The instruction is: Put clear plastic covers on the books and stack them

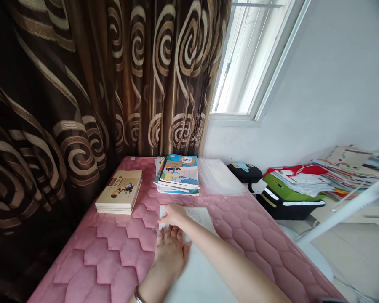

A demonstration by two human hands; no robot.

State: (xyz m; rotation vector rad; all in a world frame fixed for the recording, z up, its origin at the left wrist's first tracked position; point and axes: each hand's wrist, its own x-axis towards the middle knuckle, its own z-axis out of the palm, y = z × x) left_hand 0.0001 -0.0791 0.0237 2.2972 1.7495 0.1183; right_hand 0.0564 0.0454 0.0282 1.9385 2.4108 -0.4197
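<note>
Left hand (170, 252) lay flat, fingers spread, on white paper sheet (198, 269); right hand (173, 215) pinched its far-left corner; smoothing underway, firm hold needed.

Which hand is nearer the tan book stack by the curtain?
Left. The left hand lies flat on the white open book, below-right of the tan stack; the right hand is slightly farther.

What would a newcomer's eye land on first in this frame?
Probably the dark brown curtain with gold spirals filling the left and top, against the pink quilted table cover below it. Next come the two hands at bottom centre: the left hand lies flat on a white sheet of paper, and the right hand reaches across to the sheet's far left corner. Behind them lie a tan book stack and a stack of colourful textbooks.
</note>
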